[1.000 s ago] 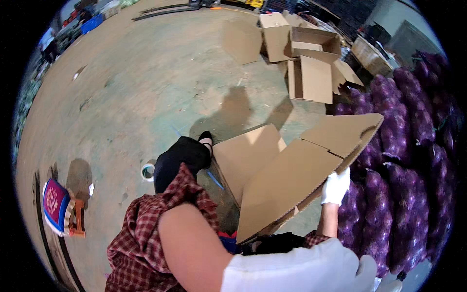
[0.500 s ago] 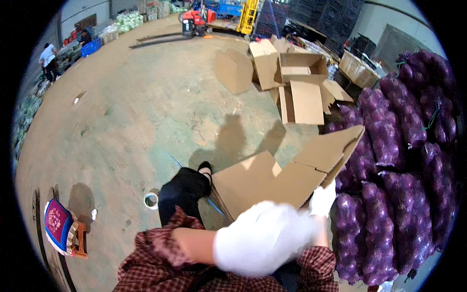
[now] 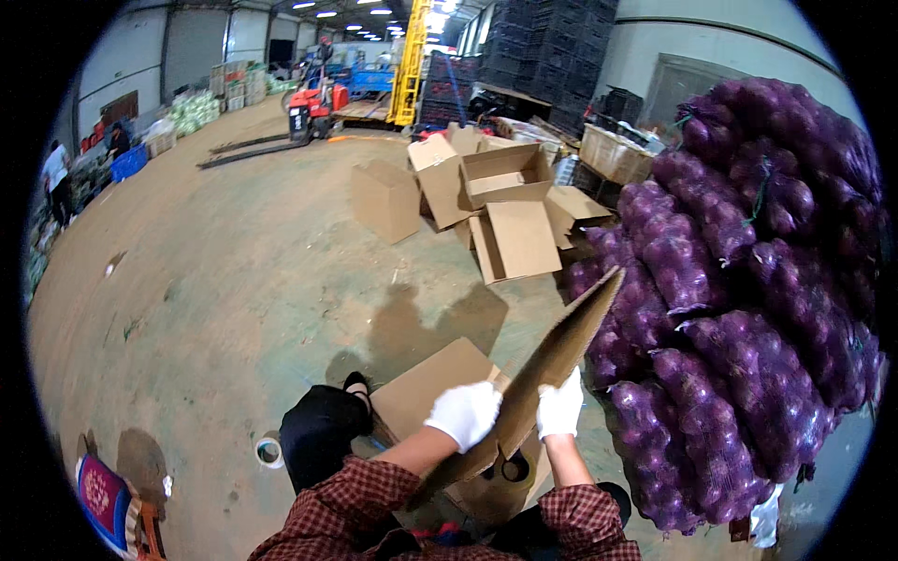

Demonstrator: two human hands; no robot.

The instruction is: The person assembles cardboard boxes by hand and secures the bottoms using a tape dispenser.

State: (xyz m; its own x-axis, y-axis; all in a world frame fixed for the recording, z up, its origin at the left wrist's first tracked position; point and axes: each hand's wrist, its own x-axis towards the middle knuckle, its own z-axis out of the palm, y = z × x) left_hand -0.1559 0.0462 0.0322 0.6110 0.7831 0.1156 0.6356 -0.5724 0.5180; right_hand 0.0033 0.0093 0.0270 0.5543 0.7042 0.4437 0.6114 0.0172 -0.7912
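A flattened cardboard box [image 3: 558,341] stands tilted on edge between my hands, its far corner reaching up to the right. My left hand [image 3: 465,416], in a white glove, is closed at its left side, fingers partly hidden. On the right side, my white-gloved right hand [image 3: 559,407] grips the same box. Beneath it, a flat cardboard sheet [image 3: 435,374] lies on the floor by my foot. A round thing with a dark centre [image 3: 515,467] shows below the box; I cannot tell what it is.
Mesh sacks of purple onions [image 3: 720,402] are piled at the right. Opened cardboard boxes [image 3: 524,238] lie ahead. A tape roll [image 3: 268,453] is on the floor at left, near a cushioned stool [image 3: 105,500]. Farther off stand a red pallet jack [image 3: 313,107] and a person [image 3: 58,182].
My left hand has swung from low in front of me to the box's left side. The box has turned more upright and edge-on. My view has tilted up.
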